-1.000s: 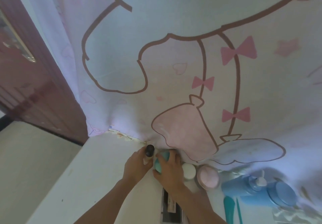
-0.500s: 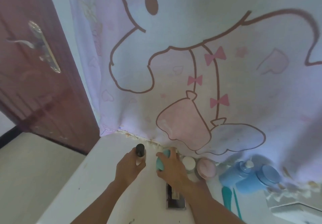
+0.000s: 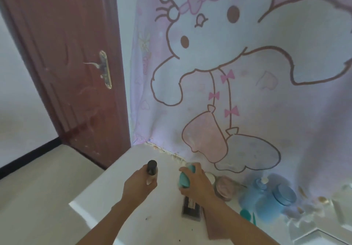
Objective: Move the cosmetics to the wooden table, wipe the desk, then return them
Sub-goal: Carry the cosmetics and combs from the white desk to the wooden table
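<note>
Two bare hands work over the white desk (image 3: 106, 206), each closed around a cosmetic item. The left hand (image 3: 138, 186) wraps its fingers around a small beige foundation bottle with a black cap (image 3: 152, 170), holding it upright, apparently just above the desk near its back edge. The right hand (image 3: 196, 183) clasps a teal egg-shaped sponge case (image 3: 183, 178), fingers curled over its top, close to the cartoon-printed pastel curtain (image 3: 247, 73) hanging behind the desk. Just beside that hand, partly hidden, sit a small white round jar (image 3: 210, 176) and a pink round compact (image 3: 225, 187), blurred. Below the right wrist a dark rectangular palette (image 3: 191, 207) lies flat on the desk. Farther right stand a blue pump bottle (image 3: 261, 187) and a blue lidded jar (image 3: 283, 195), touching or nearly so. A dark red wooden door with a brass handle (image 3: 76, 73) stands to the left.
</note>
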`<action>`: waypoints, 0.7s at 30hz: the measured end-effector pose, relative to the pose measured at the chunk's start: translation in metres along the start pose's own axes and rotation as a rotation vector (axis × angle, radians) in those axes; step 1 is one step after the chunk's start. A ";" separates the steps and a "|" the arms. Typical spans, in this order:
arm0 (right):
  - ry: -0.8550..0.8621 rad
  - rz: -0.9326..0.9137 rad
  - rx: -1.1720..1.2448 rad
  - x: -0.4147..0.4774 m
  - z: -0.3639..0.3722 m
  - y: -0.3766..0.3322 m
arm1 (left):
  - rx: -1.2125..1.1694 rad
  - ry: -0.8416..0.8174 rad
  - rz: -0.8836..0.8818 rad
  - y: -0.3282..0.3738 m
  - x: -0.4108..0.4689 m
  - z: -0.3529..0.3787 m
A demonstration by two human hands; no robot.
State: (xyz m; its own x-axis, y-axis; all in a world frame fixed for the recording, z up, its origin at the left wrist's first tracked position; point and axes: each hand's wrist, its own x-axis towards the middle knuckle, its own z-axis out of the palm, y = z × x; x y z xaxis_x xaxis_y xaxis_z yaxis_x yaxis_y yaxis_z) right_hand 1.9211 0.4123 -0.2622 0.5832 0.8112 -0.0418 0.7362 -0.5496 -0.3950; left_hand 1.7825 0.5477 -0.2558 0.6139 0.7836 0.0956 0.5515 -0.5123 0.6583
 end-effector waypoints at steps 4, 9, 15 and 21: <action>-0.078 -0.114 0.021 -0.031 -0.001 0.001 | -0.020 0.059 -0.113 -0.003 -0.064 -0.010; -0.138 -0.308 -0.038 -0.086 0.016 -0.017 | -0.145 0.118 -0.380 -0.005 -0.167 -0.023; -0.296 -0.565 0.029 -0.139 0.054 -0.092 | -0.083 0.290 -0.568 -0.035 -0.274 -0.075; -0.411 -0.849 0.013 -0.205 0.097 -0.201 | -0.072 0.539 -0.834 -0.073 -0.391 -0.139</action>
State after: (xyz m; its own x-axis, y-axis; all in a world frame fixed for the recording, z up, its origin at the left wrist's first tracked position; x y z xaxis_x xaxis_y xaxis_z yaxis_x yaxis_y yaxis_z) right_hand 1.6203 0.3762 -0.2637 -0.3152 0.9474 -0.0546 0.8538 0.2580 -0.4521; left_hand 1.4234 0.3277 -0.2374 -0.3029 0.9473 -0.1040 0.6434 0.2838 0.7109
